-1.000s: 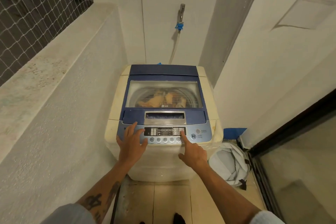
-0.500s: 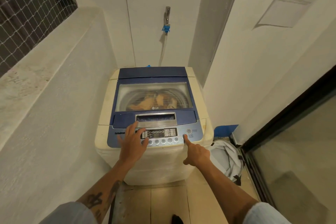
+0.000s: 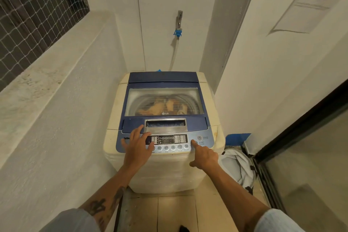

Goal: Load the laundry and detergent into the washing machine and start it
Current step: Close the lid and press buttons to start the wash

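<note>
Tiled floor [image 3: 169,213] at the near edge of a narrow white-walled nook, with the washing machine [image 3: 163,173] standing on it against the back wall. Nearest on its front, left hand [image 3: 137,149] laid flat on the left part of the control panel [image 3: 169,139], fingers spread, holding nothing, in the same spot as a second ago. To the right, right hand [image 3: 204,156] with index finger [image 3: 194,146] stretched out and the other fingers curled under, gripping nothing, tip touching the start/pause button [image 3: 196,142] at the panel's right end. A second ago, that tip on the small keys further left, beside the display. Just right of the machine, on the floor, a white bag [image 3: 239,164], and a blue piece [image 3: 238,137] behind it. Beyond the panel, lid [image 3: 163,84] shut as before, and laundry [image 3: 156,108] lying in the drum, seen as tan cloth through the clear window. Further back, tap [image 3: 179,18] high on the wall with a blue fitting [image 3: 178,33], and a hose running down behind the machine. Far left, netted window [image 3: 33,5] above a ledge.
</note>
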The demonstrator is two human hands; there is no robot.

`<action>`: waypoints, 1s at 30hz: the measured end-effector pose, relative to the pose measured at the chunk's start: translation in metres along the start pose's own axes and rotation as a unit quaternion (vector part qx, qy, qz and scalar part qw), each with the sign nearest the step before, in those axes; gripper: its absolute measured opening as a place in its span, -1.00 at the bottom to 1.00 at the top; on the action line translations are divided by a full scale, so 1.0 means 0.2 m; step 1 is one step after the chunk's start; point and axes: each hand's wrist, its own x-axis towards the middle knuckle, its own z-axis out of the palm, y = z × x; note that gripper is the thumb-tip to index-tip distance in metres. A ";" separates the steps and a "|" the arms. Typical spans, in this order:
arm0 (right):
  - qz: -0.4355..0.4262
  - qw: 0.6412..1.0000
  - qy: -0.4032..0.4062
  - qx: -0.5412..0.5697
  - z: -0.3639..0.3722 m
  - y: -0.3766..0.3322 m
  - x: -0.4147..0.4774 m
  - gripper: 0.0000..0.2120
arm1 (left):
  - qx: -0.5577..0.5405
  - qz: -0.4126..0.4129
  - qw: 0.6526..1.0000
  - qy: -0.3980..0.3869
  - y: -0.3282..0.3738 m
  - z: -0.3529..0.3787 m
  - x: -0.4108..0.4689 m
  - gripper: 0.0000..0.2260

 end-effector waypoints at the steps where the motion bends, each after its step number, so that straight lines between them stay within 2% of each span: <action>1: -0.001 1.000 0.001 0.001 0.00 0.00 0.00 -0.13 | 0.002 -0.002 1.000 0.001 -0.01 0.00 0.00 -0.68; 8: 0.007 1.000 0.002 0.014 0.00 0.02 0.02 -0.09 | 0.008 -0.002 1.000 0.010 -0.02 0.02 -0.01 -0.69; 12: 0.010 1.000 0.005 0.026 -0.01 0.04 0.03 -0.15 | 0.011 -0.001 1.000 0.008 -0.01 0.02 0.00 -0.68; 23: 0.015 1.000 0.002 0.025 -0.02 0.07 0.06 -0.08 | 0.014 -0.008 1.000 0.001 -0.01 0.03 0.01 -0.66; 30: 0.020 1.000 -0.018 0.005 -0.01 0.08 0.07 0.06 | 0.008 -0.012 1.000 0.001 -0.02 0.03 0.02 -0.67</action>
